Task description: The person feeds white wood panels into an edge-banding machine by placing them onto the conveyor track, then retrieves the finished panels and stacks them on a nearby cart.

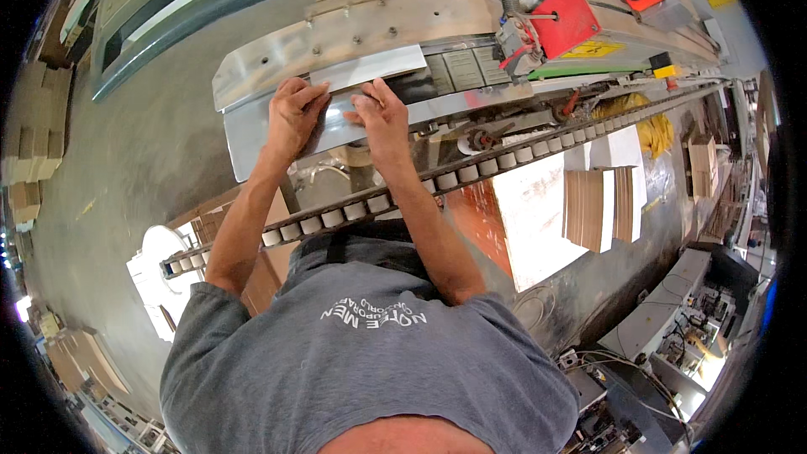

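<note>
A narrow piece of white sheet (376, 66), perhaps paper or card, lies across the metal bed of a machine in front of me. My left hand (294, 113) is closed at the sheet's left end, thumb and fingers pressed together on it. At its near edge, my right hand (380, 118) has bent fingers, their tips against the sheet. Both hands are over a smooth, shiny metal plate (252, 130). Behind the sheet stands an upright metal guide (269, 63) with bolts. Parts of the sheet under my fingers are hidden.
A chain conveyor with white rollers (445, 181) runs diagonally under my forearms. Stacks of brown-edged sheets (588, 210) rest on a white-topped surface (538, 219) at right. Beyond the bed's right end is a red machine housing (567, 21) with hoses. Cardboard piles (38, 134) stand far left.
</note>
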Tool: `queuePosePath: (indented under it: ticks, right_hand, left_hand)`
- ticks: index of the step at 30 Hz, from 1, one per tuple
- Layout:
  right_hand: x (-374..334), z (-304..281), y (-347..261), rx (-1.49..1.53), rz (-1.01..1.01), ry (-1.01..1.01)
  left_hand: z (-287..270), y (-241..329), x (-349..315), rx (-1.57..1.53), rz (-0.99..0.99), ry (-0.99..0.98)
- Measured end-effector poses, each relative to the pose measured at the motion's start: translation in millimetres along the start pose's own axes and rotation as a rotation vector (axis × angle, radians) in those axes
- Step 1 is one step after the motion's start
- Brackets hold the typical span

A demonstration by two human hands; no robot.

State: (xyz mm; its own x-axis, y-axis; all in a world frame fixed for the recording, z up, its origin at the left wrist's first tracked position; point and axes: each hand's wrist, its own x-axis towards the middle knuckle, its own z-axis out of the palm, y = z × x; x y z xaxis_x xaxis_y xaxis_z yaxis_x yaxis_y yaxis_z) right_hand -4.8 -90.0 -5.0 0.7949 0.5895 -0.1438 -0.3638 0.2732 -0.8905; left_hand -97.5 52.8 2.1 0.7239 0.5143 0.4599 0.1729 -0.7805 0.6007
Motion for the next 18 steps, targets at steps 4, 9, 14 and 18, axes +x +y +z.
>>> queuePosePath:
  ticks: [4,9,14,18]
  right_hand:
    - [8.1,-17.6,-29.1,-0.028,0.004,0.007]
    - [28.7,-52.6,-53.2,-0.056,-0.078,-0.027]
    - [46.5,-87.9,-67.2,-0.064,-0.118,0.005]
    - [56.6,-110.2,-80.1,-0.055,-0.137,0.02]
  left_hand:
    - [18.7,18.3,14.9,0.004,0.075,-0.006]
    - [54.4,42.7,33.9,-0.039,0.113,-0.031]
    - [90.4,68.4,50.8,-0.045,0.077,-0.078]
    - [115.1,80.2,61.8,-0.036,0.119,-0.111]
